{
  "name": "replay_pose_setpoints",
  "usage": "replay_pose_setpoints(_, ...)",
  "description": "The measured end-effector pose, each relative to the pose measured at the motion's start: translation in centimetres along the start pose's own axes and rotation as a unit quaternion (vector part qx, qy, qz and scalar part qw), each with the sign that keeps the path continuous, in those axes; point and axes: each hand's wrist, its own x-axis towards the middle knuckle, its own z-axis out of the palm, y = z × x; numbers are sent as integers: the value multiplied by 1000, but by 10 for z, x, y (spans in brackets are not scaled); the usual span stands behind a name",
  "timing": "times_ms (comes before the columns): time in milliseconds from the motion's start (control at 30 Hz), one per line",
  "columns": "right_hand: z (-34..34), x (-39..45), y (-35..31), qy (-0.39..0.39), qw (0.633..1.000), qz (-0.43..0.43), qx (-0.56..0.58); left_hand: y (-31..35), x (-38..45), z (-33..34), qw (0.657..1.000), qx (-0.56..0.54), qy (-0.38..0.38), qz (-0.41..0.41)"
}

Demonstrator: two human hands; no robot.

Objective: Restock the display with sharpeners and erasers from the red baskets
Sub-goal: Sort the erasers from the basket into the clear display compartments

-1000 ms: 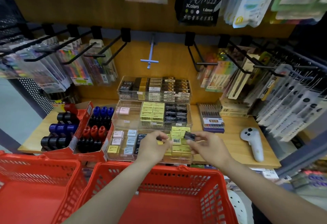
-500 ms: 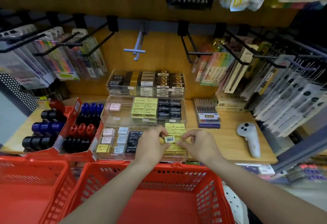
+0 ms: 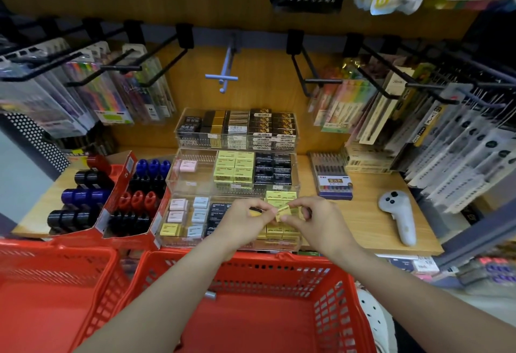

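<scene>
Yellow eraser now tilted between both hands.

Yellow eraser tilted, pinched above front acrylic tray; red basket below

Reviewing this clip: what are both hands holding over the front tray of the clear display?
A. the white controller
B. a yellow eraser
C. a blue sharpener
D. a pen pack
B: the left hand and right hand pinch a yellow eraser between them above the front tray.
</scene>
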Motion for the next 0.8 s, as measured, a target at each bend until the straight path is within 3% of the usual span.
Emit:
replay_pose_setpoints(167, 2, -1, -4, -41, 996, -75, -29, 0, 1, -5, 998, -37, -10, -44)
replay_pose_setpoints(267, 8, 0, -4, -26, 993, -95, -60, -1, 5, -6, 998, -35, 11, -44)
replay_pose_setpoints(400, 14, 5, 0, -12, 994, -49, -97, -5, 11, -12, 992, 86, 94, 26)
replay_pose_setpoints(533, 22, 4, 0, -28, 994, -34, -101, -6, 11, -9, 979, 183, 78, 46)
replay_pose_setpoints(700, 20, 4, 5, 0, 998, 0, -62, -13, 14, 3, 968, 227, 84, 60)
replay_pose_setpoints(800, 11, 6, 10, 49, 996, 71, -2, -14, 16, 8, 965, 226, 116, 67)
